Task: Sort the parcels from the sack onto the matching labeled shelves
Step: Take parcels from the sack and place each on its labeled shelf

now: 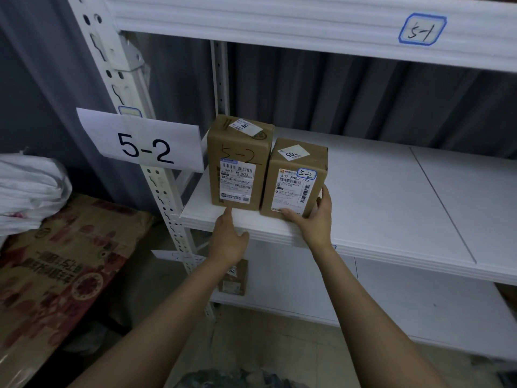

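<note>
Two brown cardboard parcels stand side by side at the left end of the white middle shelf (377,208), which carries a paper sign "5-2" (145,147). The taller left parcel (237,152) has "5-2" handwritten on its front. The right parcel (296,169) bears a small blue-edged "5-2" tag. My right hand (313,214) holds the right parcel at its lower right corner, thumb on the front, fingers round the side. My left hand (229,236) reaches up with straight fingers; its fingertip touches the bottom front edge of the left parcel.
The shelf above is labeled "5-1" (422,29). A small brown box (233,278) sits on the lower shelf behind my left wrist. At the left, a patterned brown sack (64,264) lies beside white bags (28,191). A white rack post (167,197) stands close by.
</note>
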